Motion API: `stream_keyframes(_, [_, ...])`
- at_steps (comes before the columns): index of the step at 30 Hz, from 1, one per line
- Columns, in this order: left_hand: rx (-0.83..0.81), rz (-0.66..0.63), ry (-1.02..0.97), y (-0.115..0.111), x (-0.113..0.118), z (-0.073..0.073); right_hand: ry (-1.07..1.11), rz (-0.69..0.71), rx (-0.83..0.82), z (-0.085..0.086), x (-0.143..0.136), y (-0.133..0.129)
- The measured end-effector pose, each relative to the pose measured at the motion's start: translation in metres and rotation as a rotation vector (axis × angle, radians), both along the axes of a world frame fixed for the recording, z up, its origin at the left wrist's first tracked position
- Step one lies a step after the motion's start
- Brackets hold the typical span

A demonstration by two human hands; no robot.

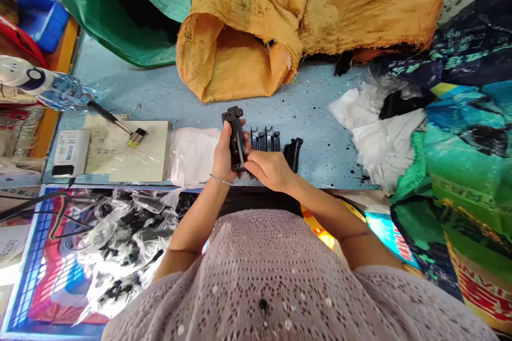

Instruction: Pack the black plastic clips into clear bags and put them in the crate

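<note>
Clamping fingers (247,144) around a black part (236,144), the left hand (224,155) holds it over the tabletop (316,112); the right hand (271,169) touches its near end, grip unclear.

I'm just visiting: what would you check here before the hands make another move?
1. Left grip holding the black part: ok.
2. Right grip at that part's lower end: ok.
3. Right grip pinching it firmly: cannot tell, fingertips partly hidden.
4. Other black pieces close by on the blue table: ok.
5. Black-handled tool set aside, over the pale pad: ok.
6. Held part's underside: cannot tell, out of view.
</note>
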State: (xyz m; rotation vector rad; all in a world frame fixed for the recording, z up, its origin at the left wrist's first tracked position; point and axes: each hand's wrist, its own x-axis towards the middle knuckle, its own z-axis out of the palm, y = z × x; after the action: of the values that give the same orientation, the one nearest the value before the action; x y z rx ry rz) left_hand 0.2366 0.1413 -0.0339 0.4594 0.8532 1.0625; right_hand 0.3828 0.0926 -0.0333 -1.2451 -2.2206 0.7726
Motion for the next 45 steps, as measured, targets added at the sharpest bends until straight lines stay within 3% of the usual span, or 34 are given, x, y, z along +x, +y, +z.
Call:
stream_keyframes(4, [0.018,0.031,0.193,-0.005,-0.022,-0.024,-0.117,-0.183,-0.170,-0.011,0.019,-0.025])
stream_keyframes(8, [-0.070,-0.041,0.419,-0.009,-0.048,-0.051,-0.345,-0.488,-0.024,-0.029,0.053,-0.050])
stream_keyframes(11, [-0.211,-0.080,0.388,-0.008,-0.036,-0.067,-0.335,-0.511,-0.001,-0.051,0.071,-0.043])
stream_keyframes(14, [-0.233,-0.044,0.230,0.000,-0.017,-0.074,-0.296,-0.499,0.002,-0.063,0.091,-0.014])
stream_keyframes(18, [-0.187,-0.132,0.015,0.004,-0.022,-0.065,-0.266,-0.407,0.094,-0.040,0.102,0.010])
stream_keyframes(20, [-0.175,-0.320,0.024,-0.007,-0.032,-0.053,-0.209,-0.290,0.194,-0.020,0.091,0.006])
stream_keyframes(22, [-0.165,-0.584,0.080,-0.025,-0.041,-0.040,-0.149,-0.060,0.241,-0.004,0.072,-0.004])
stream_keyframes(24, [-0.152,-0.808,0.127,-0.042,-0.049,-0.029,-0.126,0.178,0.221,0.006,0.057,-0.012])
stream_keyframes(25, [-0.129,-0.855,0.158,-0.048,-0.052,-0.026,-0.125,0.243,0.199,0.007,0.053,-0.014])
stream_keyframes(26, [-0.089,-0.829,0.225,-0.051,-0.057,-0.026,-0.123,0.252,0.171,0.006,0.051,-0.014])
stream_keyframes(27, [-0.030,-0.725,0.350,-0.052,-0.062,-0.028,-0.116,0.215,0.137,0.004,0.051,-0.013])
stream_keyframes(31, [0.307,-0.092,1.191,-0.040,-0.088,-0.052,0.089,-0.158,-0.113,-0.017,0.050,0.001])
stream_keyframes(33, [0.395,-0.007,1.422,-0.031,-0.100,-0.066,0.352,-0.299,-0.323,-0.028,0.037,0.008])
stream_keyframes(35, [0.374,0.018,1.414,-0.024,-0.111,-0.075,0.653,-0.356,-0.541,-0.035,0.017,0.013])
stream_keyframes(38, [0.249,0.094,1.158,-0.017,-0.125,-0.081,0.965,-0.342,-0.815,-0.036,-0.015,0.017])
stream_keyframes(42, [0.188,0.187,0.822,-0.017,-0.136,-0.078,1.115,-0.228,-1.110,-0.036,-0.058,0.033])
stream_keyframes(45, [0.316,0.168,0.910,-0.023,-0.140,-0.070,1.141,-0.182,-1.236,-0.047,-0.089,0.049])
